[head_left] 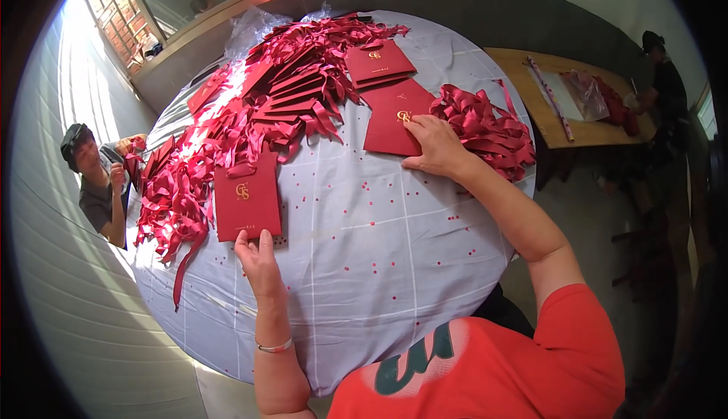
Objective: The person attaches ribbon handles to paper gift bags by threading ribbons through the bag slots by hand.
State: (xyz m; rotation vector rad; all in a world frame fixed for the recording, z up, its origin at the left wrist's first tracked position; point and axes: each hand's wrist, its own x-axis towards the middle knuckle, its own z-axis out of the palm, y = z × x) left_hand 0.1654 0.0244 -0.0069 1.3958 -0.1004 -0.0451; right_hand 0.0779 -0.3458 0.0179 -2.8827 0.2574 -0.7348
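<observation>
left bag (249,214): long axis leads away from left hand (262,271), fingertips touching near edge
right hand (438,146): on right bag (388,134), beyond left bag, rightward
both grips: can't tell

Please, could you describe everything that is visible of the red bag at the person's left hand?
The red bag is flat, roughly rectangular and looks like stiff paper. Its face carries a gold emblem and smaller gold print near the bottom. Red ribbon lies at its top edge, beside the ribbon heap. It lies on the pale tablecloth, and fingertips of the left hand touch its lower edge.
</observation>
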